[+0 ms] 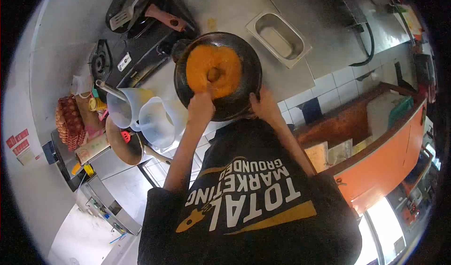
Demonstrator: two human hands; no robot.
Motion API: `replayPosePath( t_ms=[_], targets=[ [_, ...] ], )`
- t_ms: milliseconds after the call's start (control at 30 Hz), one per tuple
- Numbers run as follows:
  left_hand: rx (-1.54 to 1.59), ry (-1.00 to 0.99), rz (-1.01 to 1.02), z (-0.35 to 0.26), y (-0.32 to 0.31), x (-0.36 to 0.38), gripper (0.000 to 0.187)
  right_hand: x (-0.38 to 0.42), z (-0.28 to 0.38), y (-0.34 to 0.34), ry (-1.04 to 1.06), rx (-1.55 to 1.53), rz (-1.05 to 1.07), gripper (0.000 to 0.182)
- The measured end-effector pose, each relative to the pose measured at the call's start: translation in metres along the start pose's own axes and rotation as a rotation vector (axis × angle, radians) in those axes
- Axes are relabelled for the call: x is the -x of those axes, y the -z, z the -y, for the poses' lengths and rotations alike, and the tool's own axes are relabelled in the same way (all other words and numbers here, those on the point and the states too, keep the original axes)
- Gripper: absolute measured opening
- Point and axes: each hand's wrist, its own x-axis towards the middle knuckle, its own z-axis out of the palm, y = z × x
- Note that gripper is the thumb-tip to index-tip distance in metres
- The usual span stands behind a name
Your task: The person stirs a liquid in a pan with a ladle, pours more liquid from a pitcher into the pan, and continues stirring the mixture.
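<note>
A dark wok [251, 77] holds a thick orange sauce [228, 60] that fills much of its bowl. My left hand [201, 107] is closed over the near part of the wok, its fingers around the handle of a ladle. The ladle's round bowl [214, 74] sits in the middle of the sauce; most of its handle is hidden by my hand. My right hand [264, 105] grips the wok's near right rim, its fingers closed around the edge.
A steel pan [277, 37] stands beyond the wok on the right. On the left are a stove [155, 44], translucent plastic jugs [162, 121], a frying pan [124, 143] and egg trays [70, 121]. An orange cabinet [385, 157] is at the right.
</note>
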Motion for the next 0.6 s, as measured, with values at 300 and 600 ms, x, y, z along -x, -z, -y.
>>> replayPosePath(
  t_ms=[300, 600],
  targets=[
    [0.232, -0.164, -0.036, -0.039, 0.005, 0.028, 0.022, 0.000, 0.000, 0.000, 0.027, 0.087, 0.011, 0.035],
    [-0.011, 0.074, -0.031, -0.012, 0.014, -0.032, 0.037, 0.002, 0.011, 0.008, -0.007, -0.103, 0.063, 0.033]
  ],
)
